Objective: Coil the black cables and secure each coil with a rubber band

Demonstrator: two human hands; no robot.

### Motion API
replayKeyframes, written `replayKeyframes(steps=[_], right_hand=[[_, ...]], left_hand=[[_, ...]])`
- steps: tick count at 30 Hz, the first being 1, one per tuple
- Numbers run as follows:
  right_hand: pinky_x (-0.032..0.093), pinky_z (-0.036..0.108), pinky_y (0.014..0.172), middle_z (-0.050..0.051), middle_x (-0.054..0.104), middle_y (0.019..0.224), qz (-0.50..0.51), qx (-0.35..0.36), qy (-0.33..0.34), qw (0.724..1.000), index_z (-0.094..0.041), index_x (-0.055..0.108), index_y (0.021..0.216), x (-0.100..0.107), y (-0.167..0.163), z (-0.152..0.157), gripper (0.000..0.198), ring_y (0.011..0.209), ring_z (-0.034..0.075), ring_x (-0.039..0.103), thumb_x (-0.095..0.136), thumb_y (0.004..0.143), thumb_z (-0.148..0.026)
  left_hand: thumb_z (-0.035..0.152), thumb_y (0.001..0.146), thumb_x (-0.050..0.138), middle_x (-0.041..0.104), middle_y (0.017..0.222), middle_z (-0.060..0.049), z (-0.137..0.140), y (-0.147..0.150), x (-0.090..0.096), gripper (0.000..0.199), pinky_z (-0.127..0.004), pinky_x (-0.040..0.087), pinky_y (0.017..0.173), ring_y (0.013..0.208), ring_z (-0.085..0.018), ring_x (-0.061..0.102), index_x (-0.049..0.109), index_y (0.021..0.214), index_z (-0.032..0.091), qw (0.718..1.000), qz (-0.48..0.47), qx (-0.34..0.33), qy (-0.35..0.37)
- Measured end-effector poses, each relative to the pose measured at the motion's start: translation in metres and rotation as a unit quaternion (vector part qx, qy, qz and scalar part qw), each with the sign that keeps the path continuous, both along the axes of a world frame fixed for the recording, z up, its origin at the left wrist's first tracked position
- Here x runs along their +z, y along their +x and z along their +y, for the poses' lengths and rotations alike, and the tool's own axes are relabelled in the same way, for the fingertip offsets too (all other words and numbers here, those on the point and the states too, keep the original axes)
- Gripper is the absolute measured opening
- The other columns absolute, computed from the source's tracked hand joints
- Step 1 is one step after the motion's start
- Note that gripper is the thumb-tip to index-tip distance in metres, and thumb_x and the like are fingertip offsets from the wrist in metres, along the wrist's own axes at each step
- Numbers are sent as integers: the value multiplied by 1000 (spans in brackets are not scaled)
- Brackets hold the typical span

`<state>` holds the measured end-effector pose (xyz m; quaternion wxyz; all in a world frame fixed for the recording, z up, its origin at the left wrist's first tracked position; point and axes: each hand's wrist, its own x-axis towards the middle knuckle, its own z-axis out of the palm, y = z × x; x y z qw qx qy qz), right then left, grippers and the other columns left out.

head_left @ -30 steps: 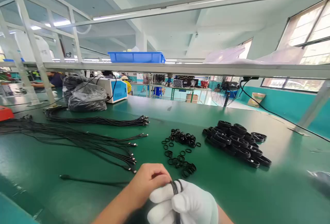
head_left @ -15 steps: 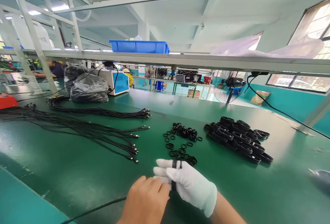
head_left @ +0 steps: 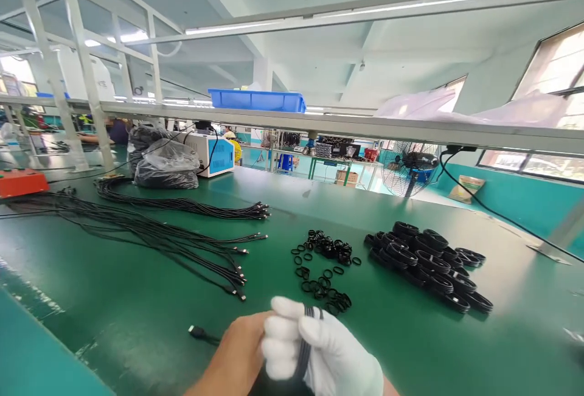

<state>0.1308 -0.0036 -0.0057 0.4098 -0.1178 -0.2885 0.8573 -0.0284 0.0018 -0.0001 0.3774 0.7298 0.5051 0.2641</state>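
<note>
- Black rings (head_left: 328, 247): smooth, shiny, rubber-like.
- Worktop (head_left: 137, 335) beneath the rings: smooth, glossy.
- Glove (head_left: 353, 359) on the right hand (head_left: 322, 344), in front of the rings: matt cloth.
- Cable (head_left: 303, 359) in that hand: smooth, plastic-looking.
- Coiled cables (head_left: 431, 264) right of the rings: smooth, satin plastic.
- Bag (head_left: 170, 162) behind and left of the rings: crinkled, glossy plastic.

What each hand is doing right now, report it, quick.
Left hand: bare, partly hidden; open or closed cannot be told.
Right hand: gloved, closed, holding looped black cable.
</note>
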Motion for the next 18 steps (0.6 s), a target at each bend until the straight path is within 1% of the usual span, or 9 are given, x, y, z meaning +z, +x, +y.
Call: replayKeyframes(steps=[2,5,7,10,12,14,15,16,18], right_hand=[[36,30,63,-1,53,68,-6,-63,7,998,-19,58,86,4,3,8,35,64,12,48,78,60,-34],[40,37,80,5,62,93,-50,-140,-14,989,-19,58,99,4,12,17,43,85,19,58,76,63,-34],[38,43,90,11,61,110,-81,-167,-37,982,-17,55,110,1,15,18,54,99,24,58,77,62,-35],[39,42,90,13,62,109,-131,-175,-46,975,-14,55,111,-3,13,17,58,97,24,60,78,62,-34],[42,36,84,9,65,97,-157,-144,-30,977,-15,58,106,-5,8,14,48,87,19,61,76,64,-30],[43,30,74,5,64,80,-162,-76,-5,984,-14,63,94,-7,3,10,33,74,14,58,74,67,-28],[42,29,69,5,62,75,-156,-35,6,987,-12,64,88,-7,1,8,28,69,13,57,74,67,-28],[42,29,67,5,61,72,-146,7,12,989,-11,65,84,-8,-1,5,28,67,13,56,74,66,-29],[42,32,67,7,60,77,-122,73,6,990,-8,64,86,-9,-3,0,36,71,16,58,76,63,-32]], left_hand=[[20,85,35,66,80,-1,-9,-2,-6,27,-25,40,63,76,-18,60,61,77,22,989,135,22,49],[14,89,29,67,84,-1,-22,3,-16,35,-25,42,61,76,-19,65,61,91,26,937,321,35,131],[10,87,31,66,79,-1,-30,11,-22,33,-26,42,58,70,-20,65,61,88,24,913,368,20,176],[5,82,38,64,73,0,-35,20,-22,28,-28,40,54,60,-20,62,59,76,22,884,394,-13,252],[6,80,45,64,72,0,-30,19,-11,22,-28,39,56,61,-18,60,59,73,21,869,383,-50,308],[14,79,55,64,73,0,-19,13,9,9,-28,38,60,66,-18,59,59,73,20,863,365,-95,337],[20,78,61,64,73,1,-11,8,20,5,-27,38,61,68,-18,58,59,73,20,867,353,-117,332],[26,75,65,64,73,2,-3,4,31,9,-26,37,62,68,-16,57,58,72,20,878,335,-138,312],[31,71,70,63,71,6,12,-4,48,16,-22,36,60,65,-12,54,58,70,20,908,288,-176,247]])
